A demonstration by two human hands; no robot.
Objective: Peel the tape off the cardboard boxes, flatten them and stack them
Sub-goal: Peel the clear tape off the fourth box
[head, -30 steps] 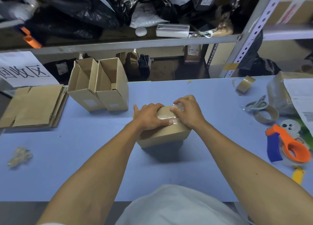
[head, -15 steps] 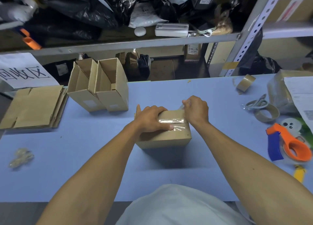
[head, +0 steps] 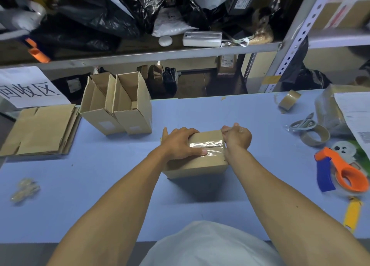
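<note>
Two open cardboard boxes [head: 118, 105] standing side by side at the table's far left, flaps up, insides mostly shadowed, nothing clearly seen within. One sealed box [head: 198, 155] at table centre, clear tape [head: 208, 145] running across its top. Left hand [head: 178, 143] spread over the box's left half, fingers wrapped over the far edge, thumb pressing the tape line. Right hand [head: 237, 136] at the box's right edge, fingers curled, apparently pinching the tape end; exact pinch hard to make out. Flattened cardboard stack [head: 40, 129] at the far left edge, overhanging slightly, beneath a white paper sign [head: 26, 87]. Crumpled tape wad [head: 24, 189] lying alone on the near left. Crowded right side: tape roll [head: 288, 100] near the back, scissors [head: 302, 122] touching an emptied tape core [head: 316, 136], orange tape dispenser [head: 344, 171] with a blue part, yellow utility knife [head: 352, 213] near the front edge, a wrapped parcel [head: 328, 109] under a printed sheet [head: 356, 113]. Bare blue table [head: 100, 175] between the sealed box and the wad, and in front of the box towards the near edge. Cluttered metal shelf [head: 140, 56] hanging low over the back edge, close above the open boxes.
</note>
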